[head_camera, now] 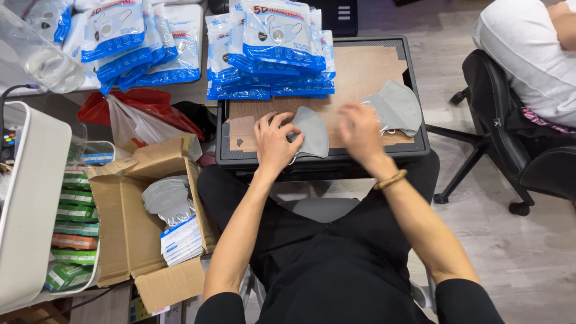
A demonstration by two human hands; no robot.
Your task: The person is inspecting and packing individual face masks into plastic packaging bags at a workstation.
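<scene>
Fingers: left hand (274,143) pinches the folded grey fabric face mask (311,132); right hand (359,132) is blurred, so I cannot tell its grip.
Carrier: black tray (420,144) lined with brown cardboard, on the lap.
Packets: blue-and-white sealed mask packs (270,54) stacked at the tray's far left corner.
Held mask: near the tray's front edge, centre.
Loose masks: small grey pile (397,108) by the right edge.

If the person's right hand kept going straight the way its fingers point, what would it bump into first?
Probably the loose pile of grey masks lying on the tray just beyond it. The right hand is blurred, so its exact heading is uncertain; the left hand holds another grey mask off to the side.
</scene>
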